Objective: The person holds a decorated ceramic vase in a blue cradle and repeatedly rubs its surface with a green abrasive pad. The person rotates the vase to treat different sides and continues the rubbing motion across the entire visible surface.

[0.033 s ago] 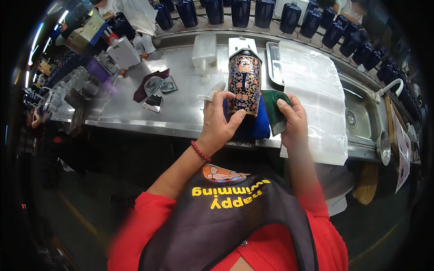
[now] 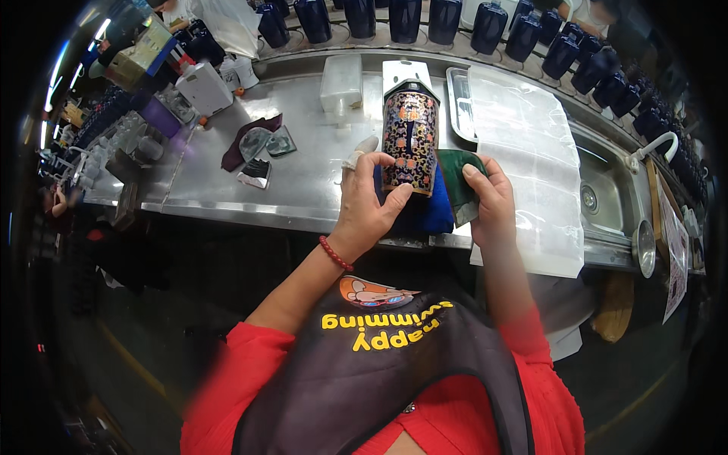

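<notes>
A dark bottle (image 2: 410, 136) with a dense gold, orange and blue pattern lies on the counter, its lower end toward me. My left hand (image 2: 368, 193) grips that lower end between thumb and fingers; a pale finger cover wraps one finger. In my right hand (image 2: 491, 196) is a thin green sheet (image 2: 456, 173), pinched under the thumb, with its edge close beside the bottle's right side. Part of a blue cloth (image 2: 434, 211) shows under the bottle.
Several dark blue bottles (image 2: 405, 21) stand along a rail behind the counter (image 2: 296, 182). A clear block (image 2: 341, 85), a metal tray (image 2: 460, 102), white sheeting (image 2: 527, 167) and a sink (image 2: 603, 193) surround the spot. Cloth scraps (image 2: 252, 140) lie left.
</notes>
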Demonstrator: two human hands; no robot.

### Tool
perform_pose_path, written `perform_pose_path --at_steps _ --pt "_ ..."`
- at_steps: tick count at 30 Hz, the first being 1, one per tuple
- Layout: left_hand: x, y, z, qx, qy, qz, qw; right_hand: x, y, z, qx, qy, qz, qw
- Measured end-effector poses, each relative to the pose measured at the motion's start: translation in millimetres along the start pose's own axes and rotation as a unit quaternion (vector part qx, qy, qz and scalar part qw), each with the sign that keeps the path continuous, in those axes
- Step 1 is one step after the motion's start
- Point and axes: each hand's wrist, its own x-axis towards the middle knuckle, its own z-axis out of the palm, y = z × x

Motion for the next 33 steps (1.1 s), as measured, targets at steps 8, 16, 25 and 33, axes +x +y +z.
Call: perform_pose_path --at_steps 8,16,25,33 --pt "19.7 -3.4 -2.8 -0.072 -0.025 -0.025 0.997 18.8 -1.9 23.3 -0.071 0.017 0.018 0.997" --pt "29.5 -11.9 -2.1 -0.109 -0.038 -0.03 0.993 23.9 -2.5 31.4 -0.174 0.035 0.01 0.984" --pt "30.5 -17.0 1.8 -0.18 -0.035 -0.056 0.981 20.0 -3.2 30.7 -0.16 0.073 0.005 0.984" --pt "34.8 -18.9 4.9 -0.184 -0.038 -0.063 0.98 26.0 1.4 33.4 -0.144 0.058 0.009 0.988"
